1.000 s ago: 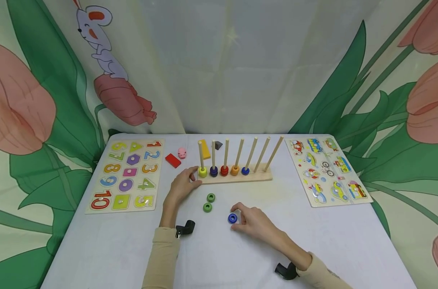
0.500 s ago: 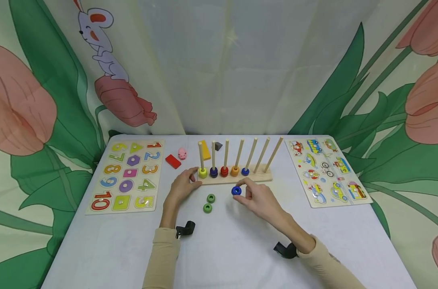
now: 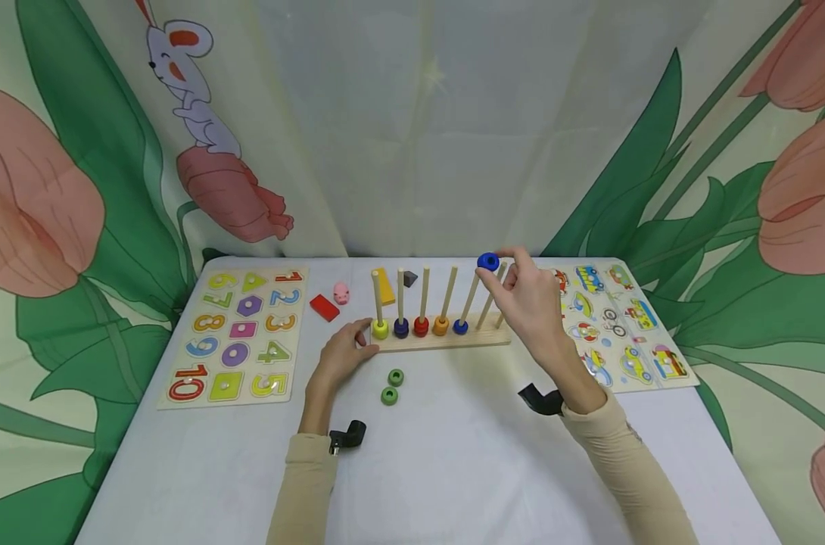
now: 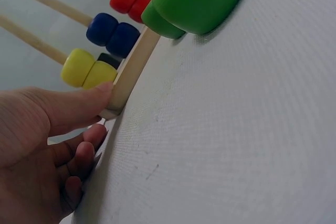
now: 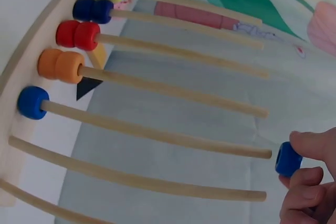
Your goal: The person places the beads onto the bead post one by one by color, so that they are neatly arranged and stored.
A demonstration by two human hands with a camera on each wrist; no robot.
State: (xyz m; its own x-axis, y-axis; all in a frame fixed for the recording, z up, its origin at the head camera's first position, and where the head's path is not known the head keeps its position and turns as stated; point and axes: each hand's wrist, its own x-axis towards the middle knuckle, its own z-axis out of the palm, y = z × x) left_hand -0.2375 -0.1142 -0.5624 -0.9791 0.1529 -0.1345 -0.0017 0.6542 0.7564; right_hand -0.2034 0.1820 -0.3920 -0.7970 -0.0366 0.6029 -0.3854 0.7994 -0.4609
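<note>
A wooden peg rack (image 3: 446, 341) with several upright pegs stands mid-table. Yellow (image 3: 380, 328), dark blue, red and orange beads sit in pairs on its left pegs. One blue bead (image 5: 33, 103) is at the foot of the fifth peg; the two rightmost pegs carry none. My right hand (image 3: 531, 299) pinches another blue bead (image 3: 488, 262) between thumb and finger, close by the fifth peg's tip (image 5: 266, 153) in the right wrist view. My left hand (image 3: 341, 353) holds the rack's left end, thumb on its edge. Two green beads (image 3: 389, 395) lie in front.
A number puzzle board (image 3: 231, 337) lies to the left, a vehicle puzzle board (image 3: 624, 325) to the right. Behind the rack are a yellow block (image 3: 386, 286) and a dark block (image 3: 410, 279). A red block (image 3: 325, 307) and pink pig figure (image 3: 341, 293) lie left of it.
My right hand has picked the blue bead off the table and carried it up and away to the fifth peg's top. The left hand has stayed at the rack's end.
</note>
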